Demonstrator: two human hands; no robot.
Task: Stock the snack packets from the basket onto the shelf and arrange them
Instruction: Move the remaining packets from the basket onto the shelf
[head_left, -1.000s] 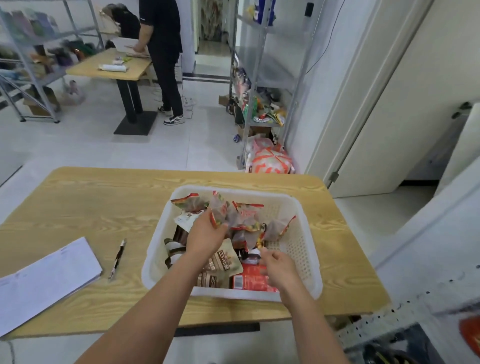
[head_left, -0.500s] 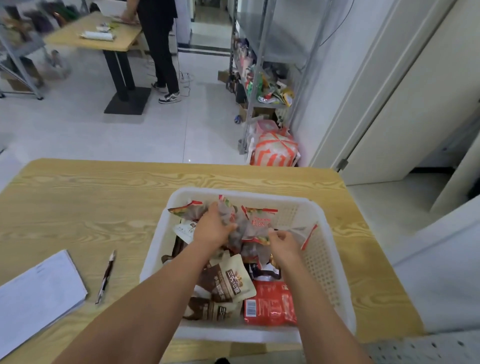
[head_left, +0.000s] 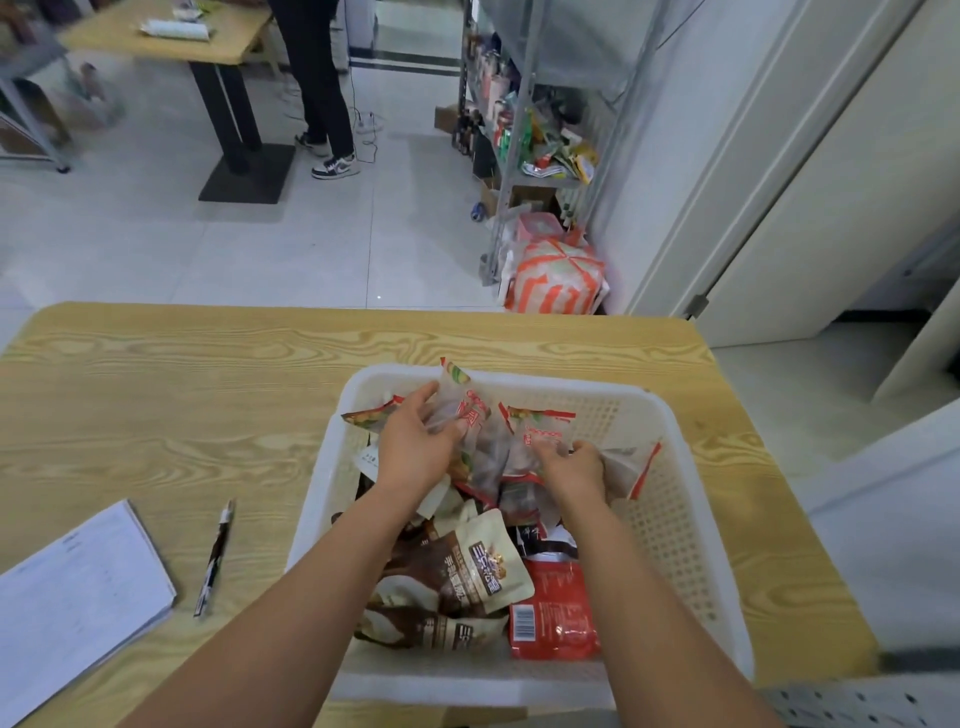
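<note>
Both hands work in the basket (head_left: 670, 499) on the surface (head_left: 182, 395). The left hand (head_left: 415, 457) has its grip closed round bunched clear packets (head_left: 480, 415). The right hand (head_left: 571, 470) pinches more beside them, probably gathering one kind for shelving together.

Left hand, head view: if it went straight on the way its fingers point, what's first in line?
The clear red-trimmed packets that the left hand grips; its fingers point away and slightly right. Beyond them, probably the far wall of the basket, though depth is unclear.
</note>
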